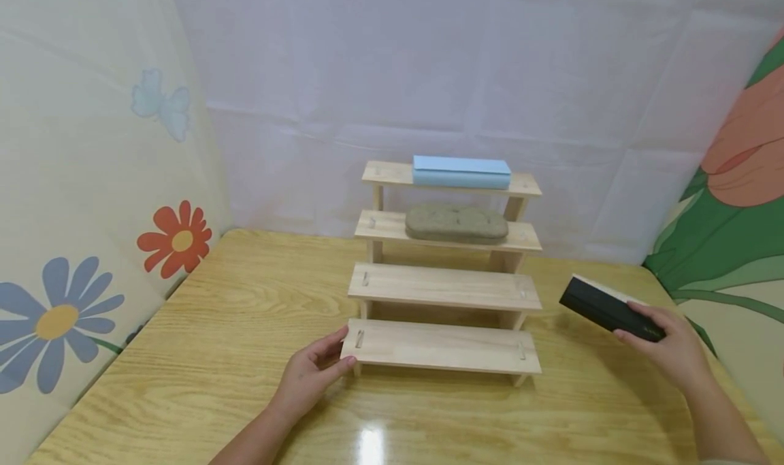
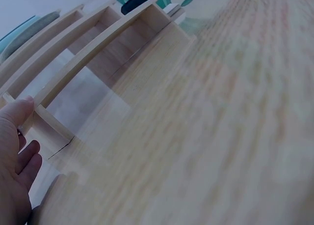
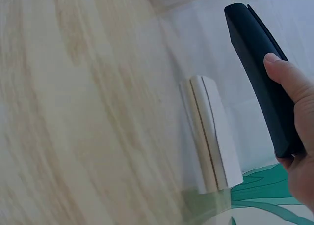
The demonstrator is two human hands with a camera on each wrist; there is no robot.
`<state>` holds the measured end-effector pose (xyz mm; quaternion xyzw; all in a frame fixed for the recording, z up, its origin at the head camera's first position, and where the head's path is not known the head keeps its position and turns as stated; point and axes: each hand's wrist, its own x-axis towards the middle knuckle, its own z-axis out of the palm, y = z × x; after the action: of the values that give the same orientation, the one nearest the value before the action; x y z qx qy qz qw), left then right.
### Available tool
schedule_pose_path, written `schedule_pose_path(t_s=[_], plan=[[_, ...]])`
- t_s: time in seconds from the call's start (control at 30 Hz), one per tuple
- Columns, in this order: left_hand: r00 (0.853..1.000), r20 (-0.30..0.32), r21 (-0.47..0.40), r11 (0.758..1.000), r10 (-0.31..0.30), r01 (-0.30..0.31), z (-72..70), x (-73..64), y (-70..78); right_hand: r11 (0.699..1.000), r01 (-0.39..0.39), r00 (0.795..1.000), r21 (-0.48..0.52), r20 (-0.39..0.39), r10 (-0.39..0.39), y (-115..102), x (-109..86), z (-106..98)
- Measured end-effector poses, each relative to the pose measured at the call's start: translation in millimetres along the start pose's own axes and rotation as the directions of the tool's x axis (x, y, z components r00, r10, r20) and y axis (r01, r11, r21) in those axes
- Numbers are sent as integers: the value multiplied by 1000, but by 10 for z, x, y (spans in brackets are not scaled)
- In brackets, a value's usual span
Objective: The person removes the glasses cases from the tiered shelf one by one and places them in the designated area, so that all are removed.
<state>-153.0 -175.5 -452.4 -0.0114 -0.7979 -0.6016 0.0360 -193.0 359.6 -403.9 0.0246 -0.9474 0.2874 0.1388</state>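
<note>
The right fingers (image 1: 652, 313), right of the rack (image 1: 441, 348) which the left fingers (image 1: 326, 344) hold, grasp the black case (image 1: 603, 310); carrying seems in hand, probably calling next for a leftward move to a bare shelf (image 1: 444, 286).

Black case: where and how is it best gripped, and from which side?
Probably across its narrow width near its right end, coming from the right. The black case is long and slim, with that end angled back toward the person; the right hand holds it there, leaving the end facing the wooden rack free.
</note>
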Motion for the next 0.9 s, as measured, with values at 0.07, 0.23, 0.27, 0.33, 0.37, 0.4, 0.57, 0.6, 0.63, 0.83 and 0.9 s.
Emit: schedule_pose_path(t_s=[0.07, 0.23, 0.27, 0.33, 0.37, 0.4, 0.57, 0.6, 0.63, 0.83, 0.9], plan=[[1000, 0, -1, 1000, -1, 1, 1, -3, 0, 1000, -10, 1000, 15, 4, 9, 37, -5, 29], [1000, 3, -15, 1000, -2, 2, 0, -10, 0, 997, -69, 996, 24, 59, 68, 124, -12, 84], [1000, 5, -17, 1000, -2, 2, -1, -10, 0, 996, -81, 994, 22, 71, 79, 141, -9, 92], [1000, 7, -14, 1000, 2, -2, -3, -11, -2, 995, -102, 991, 8, 93, 101, 169, -8, 110], [1000, 8, -12, 1000, 3, -3, -3, -11, -2, 994, -113, 988, 8, 105, 112, 181, -6, 118], [1000, 9, -11, 1000, 5, -5, -4, -10, -2, 992, -123, 986, 4, 113, 122, 192, -5, 128], [1000, 10, -16, 1000, 13, -13, -4, -7, -7, 989, -150, 979, 4, 139, 148, 229, -10, 177], [1000, 10, -18, 1000, 16, -16, -4, -6, -9, 989, -148, 979, 2, 139, 146, 236, -10, 187], [1000, 10, -20, 1000, 16, -16, -4, -5, -10, 989, -145, 980, 0, 141, 144, 243, -9, 195], [1000, 11, -17, 1000, 25, -25, -6, 1, -20, 987, -158, 975, -14, 158, 158, 274, 0, 233], [1000, 9, -13, 1000, 22, -22, -6, 2, -22, 987, -162, 974, -15, 160, 163, 284, 6, 247]])
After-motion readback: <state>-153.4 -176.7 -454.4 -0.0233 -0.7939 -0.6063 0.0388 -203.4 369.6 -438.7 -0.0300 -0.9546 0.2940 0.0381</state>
